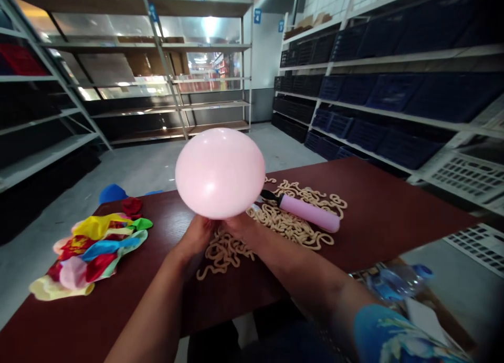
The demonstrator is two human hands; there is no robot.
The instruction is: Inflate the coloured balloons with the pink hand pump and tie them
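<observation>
A blown-up pink balloon point(220, 173) stands above the dark red table point(165, 208), with both hands at its underside. My left hand point(201, 227) is closed at the balloon's lower end, which the balloon itself partly covers. Close beside it, my right hand point(238, 225) also grips there; its fingertips are largely hidden. Behind and beneath the right forearm lies a pile of beige twisted cords point(283, 221). Resting on that pile is a pink balloon pump point(309, 212) with a black end, pointing toward the balloon.
Several flat, coloured balloons point(98, 245) lie on the table's left side. A blue inflated balloon point(112, 193) shows beyond the left edge. A plastic bottle point(401, 281) sits low at right. Shelves point(212, 106) and blue crates point(394, 92) surround the table.
</observation>
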